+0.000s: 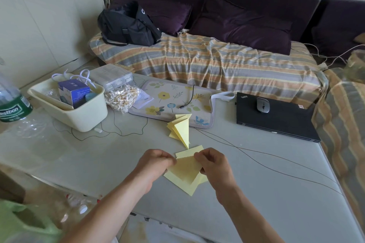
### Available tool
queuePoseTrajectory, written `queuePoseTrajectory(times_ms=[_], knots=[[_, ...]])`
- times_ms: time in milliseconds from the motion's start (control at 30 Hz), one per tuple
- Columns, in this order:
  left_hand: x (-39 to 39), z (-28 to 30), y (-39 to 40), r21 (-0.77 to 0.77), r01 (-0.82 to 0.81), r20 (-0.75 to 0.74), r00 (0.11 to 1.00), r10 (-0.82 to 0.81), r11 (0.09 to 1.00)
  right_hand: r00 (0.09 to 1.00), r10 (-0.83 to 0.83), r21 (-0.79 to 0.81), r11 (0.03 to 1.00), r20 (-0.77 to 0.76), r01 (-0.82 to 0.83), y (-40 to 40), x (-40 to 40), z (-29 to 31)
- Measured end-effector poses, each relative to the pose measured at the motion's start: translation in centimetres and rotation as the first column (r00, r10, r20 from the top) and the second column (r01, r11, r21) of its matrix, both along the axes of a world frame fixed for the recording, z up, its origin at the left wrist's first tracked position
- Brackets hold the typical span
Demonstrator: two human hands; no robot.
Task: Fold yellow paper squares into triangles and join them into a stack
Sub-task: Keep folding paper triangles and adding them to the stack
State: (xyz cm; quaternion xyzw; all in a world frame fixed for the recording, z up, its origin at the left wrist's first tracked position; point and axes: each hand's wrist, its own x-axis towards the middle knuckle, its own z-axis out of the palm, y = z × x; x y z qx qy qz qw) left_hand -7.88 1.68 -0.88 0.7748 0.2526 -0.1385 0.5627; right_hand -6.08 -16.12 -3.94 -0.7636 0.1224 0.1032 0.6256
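A yellow paper sheet (186, 167) is held just above a small pile of yellow squares (190, 188) near the front of the table. My left hand (156, 162) pinches the sheet's left corner. My right hand (212, 162) pinches its upper right corner. A joined stack of folded yellow triangles (180, 129) lies a little farther back, its point aimed at the sheet.
A floral mat (173, 100) with a cable lies behind the triangles. A cream bin (79, 112) and a bag of cotton swabs (122, 98) stand at the left. A black laptop (276, 122) with a mouse (262, 104) sits right. Thin wires (256, 160) cross the table (98, 154).
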Motion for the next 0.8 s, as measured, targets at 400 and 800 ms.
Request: queuePoseTrajectory(times_ms=[400, 800], knots=[[-0.3, -0.4, -0.7, -0.060, 0.176, -0.078, 0.980, -0.180, 0.983, 0.997, 0.068, 0.115, 0.991, -0.028, -0.064, 0.1, -0.3, 0.6], [0.6, -0.4, -0.3, -0.281, -0.133, 0.120, 0.978, 0.172, 0.950, 0.980, 0.192, 0.103, 0.977, -0.044, -0.186, 0.4, -0.6, 0.8]])
